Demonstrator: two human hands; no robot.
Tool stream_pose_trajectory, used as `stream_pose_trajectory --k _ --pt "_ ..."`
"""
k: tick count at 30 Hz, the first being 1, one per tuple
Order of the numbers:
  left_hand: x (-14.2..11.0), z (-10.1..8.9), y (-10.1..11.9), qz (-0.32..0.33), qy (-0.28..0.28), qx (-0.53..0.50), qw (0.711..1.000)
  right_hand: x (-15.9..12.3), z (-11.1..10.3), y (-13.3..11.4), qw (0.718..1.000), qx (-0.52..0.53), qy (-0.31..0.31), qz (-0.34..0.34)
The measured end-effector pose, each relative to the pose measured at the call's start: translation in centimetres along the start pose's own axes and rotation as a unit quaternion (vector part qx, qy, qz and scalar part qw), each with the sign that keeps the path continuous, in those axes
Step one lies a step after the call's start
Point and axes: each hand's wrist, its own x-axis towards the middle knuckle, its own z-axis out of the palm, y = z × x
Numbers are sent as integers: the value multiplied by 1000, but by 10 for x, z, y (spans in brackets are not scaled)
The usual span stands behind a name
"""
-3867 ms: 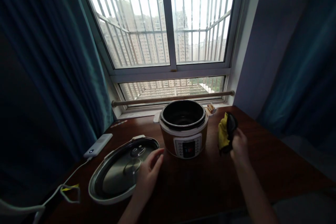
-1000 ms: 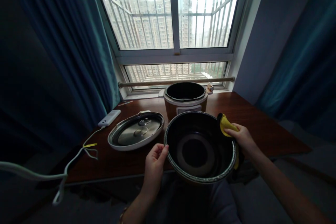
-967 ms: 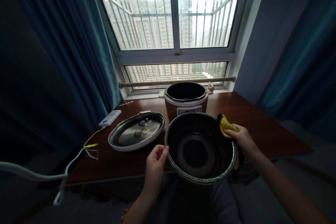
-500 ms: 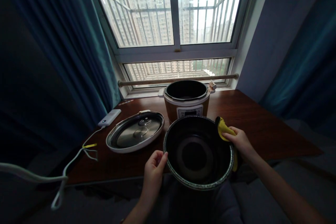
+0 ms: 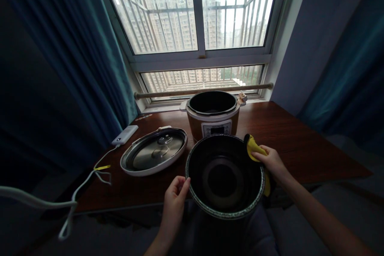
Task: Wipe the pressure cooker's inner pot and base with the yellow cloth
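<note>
A dark inner pot [image 5: 225, 176] is tilted toward me at the table's near edge, its inside facing up. My left hand [image 5: 175, 198] pinches its rim on the left side. On the right, my right hand [image 5: 270, 160] presses a yellow cloth [image 5: 254, 149] with a dark edge over the rim, gripping cloth and pot together. Behind the pot stands the pressure cooker body [image 5: 196, 122], brown with a white rim and a control panel, its top uncovered. To its left the round lid [image 5: 154, 152] lies with its metal inner side up.
The cooker and lid rest on a brown wooden table [image 5: 288, 136] under a barred window. At the left, a white power bank [image 5: 125, 134] has a white cable [image 5: 81, 186] hanging past the table edge. Blue curtains [image 5: 99, 68] flank the window.
The pot has shifted slightly left and down in the view, both hands moving with it. My grip on the rim and cloth stays the same.
</note>
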Motion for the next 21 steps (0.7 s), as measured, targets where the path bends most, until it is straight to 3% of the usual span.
stream_pose_trajectory --k 5,8,11,13,16,18,20,21 --pt "5 -9 6 26 -39 83 995 4 -9 3 998 47 -29 42" --pt "9 -15 9 41 -66 138 987 15 -19 1 994 87 58 44" --pt "13 -19 11 52 -91 186 977 31 -25 -15 975 73 197 -74" --pt "14 -19 10 51 -101 211 971 43 -21 -38 953 -4 236 -191" --pt "14 -17 7 47 -112 215 969 62 6 -77 885 -173 180 -392" --pt "14 -16 5 45 -116 203 971 76 33 -96 797 -298 65 -522" --pt "13 -15 4 41 -117 192 973 89 61 -103 713 -400 -35 -574" --pt "13 -15 3 35 -119 186 975 94 73 -103 686 -439 -56 -578"
